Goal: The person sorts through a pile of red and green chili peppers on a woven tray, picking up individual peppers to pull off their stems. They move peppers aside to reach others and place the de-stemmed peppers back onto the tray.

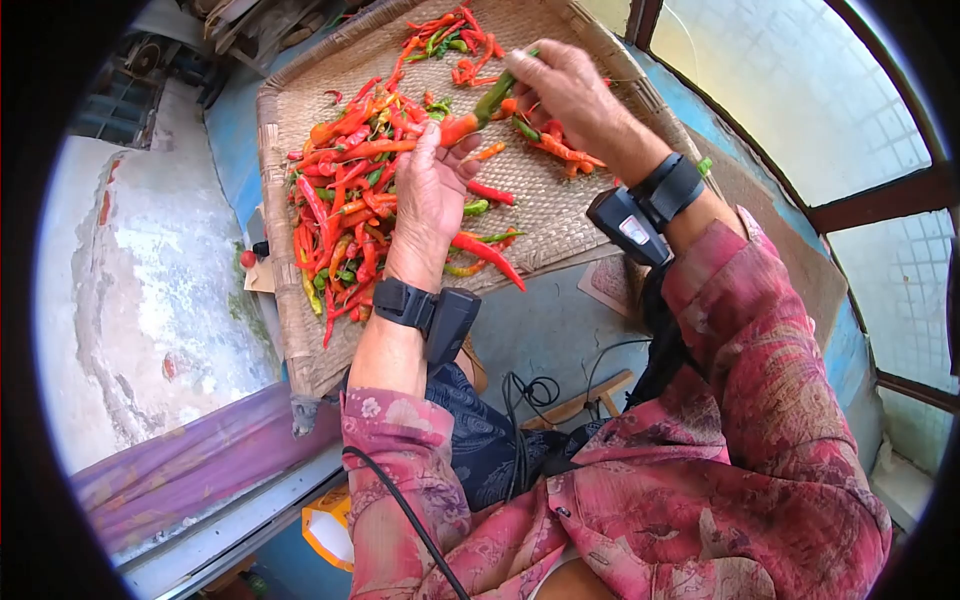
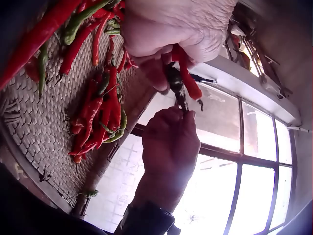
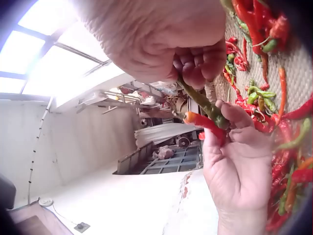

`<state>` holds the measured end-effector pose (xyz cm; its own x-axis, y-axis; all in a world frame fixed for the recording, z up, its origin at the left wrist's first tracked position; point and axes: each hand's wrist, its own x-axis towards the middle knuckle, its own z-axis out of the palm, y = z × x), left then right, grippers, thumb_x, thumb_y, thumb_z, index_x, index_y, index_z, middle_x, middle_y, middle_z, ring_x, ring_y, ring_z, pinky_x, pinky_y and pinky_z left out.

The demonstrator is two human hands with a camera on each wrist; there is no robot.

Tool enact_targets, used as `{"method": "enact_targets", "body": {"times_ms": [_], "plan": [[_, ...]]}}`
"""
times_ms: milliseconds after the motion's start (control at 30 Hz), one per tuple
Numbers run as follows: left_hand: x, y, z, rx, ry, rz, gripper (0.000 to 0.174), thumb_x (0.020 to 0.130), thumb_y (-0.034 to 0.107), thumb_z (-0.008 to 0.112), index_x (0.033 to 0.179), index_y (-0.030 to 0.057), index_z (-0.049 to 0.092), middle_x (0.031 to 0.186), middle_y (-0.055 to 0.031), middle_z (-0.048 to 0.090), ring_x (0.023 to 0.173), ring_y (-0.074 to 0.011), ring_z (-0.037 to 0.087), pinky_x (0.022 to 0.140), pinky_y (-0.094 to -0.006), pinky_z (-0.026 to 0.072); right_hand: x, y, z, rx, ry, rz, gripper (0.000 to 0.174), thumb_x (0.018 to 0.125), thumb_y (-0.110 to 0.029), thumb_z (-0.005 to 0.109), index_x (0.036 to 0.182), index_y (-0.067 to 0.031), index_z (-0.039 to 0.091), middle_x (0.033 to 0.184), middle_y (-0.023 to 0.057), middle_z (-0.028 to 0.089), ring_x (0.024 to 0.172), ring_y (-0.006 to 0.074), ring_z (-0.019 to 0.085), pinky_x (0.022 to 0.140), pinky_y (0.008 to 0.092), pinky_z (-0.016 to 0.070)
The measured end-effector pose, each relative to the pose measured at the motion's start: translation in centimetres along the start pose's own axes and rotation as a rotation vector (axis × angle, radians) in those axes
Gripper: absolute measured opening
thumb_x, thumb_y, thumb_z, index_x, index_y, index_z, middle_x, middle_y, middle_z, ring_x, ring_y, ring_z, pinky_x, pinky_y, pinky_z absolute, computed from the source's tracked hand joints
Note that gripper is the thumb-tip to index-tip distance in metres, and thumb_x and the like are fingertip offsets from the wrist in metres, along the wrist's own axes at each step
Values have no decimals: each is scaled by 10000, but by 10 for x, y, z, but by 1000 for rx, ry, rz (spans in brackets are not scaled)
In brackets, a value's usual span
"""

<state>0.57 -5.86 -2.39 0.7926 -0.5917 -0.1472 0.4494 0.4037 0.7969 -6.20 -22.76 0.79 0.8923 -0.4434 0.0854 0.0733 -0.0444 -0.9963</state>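
Note:
Both hands are raised over a wide woven tray [image 1: 545,235]. My left hand [image 1: 432,195] holds an orange-red chili pepper [image 1: 459,129] between thumb and fingers. With its fingertips my right hand [image 1: 572,92] pinches one end of a long green chili pepper [image 1: 494,100]. The green pepper's other end lies against the left fingers, beside the red one, as the right wrist view shows [image 3: 211,108]. Under and around the left hand spreads a large heap of red, orange and green chili peppers [image 1: 345,190].
Smaller groups of peppers lie at the tray's far end [image 1: 455,38] and below the right hand [image 1: 568,152]. Framed windows [image 1: 800,90] stand on the right, a peeling white wall [image 1: 170,260] on the left. A cable [image 1: 400,500] runs over the left sleeve.

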Motion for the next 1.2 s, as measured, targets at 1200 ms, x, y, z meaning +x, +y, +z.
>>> {"method": "enact_targets", "body": {"times_ms": [1200], "plan": [[2,-2,-5,502,10,29,385,904,438,456,997,71,529,741,3,532,558,-52,478,438,-185,354,-23,11,33,-510,-468,-73,430,824,-406,587,832,21,634,640,85,598,596,142,566,528,289,464]]}}
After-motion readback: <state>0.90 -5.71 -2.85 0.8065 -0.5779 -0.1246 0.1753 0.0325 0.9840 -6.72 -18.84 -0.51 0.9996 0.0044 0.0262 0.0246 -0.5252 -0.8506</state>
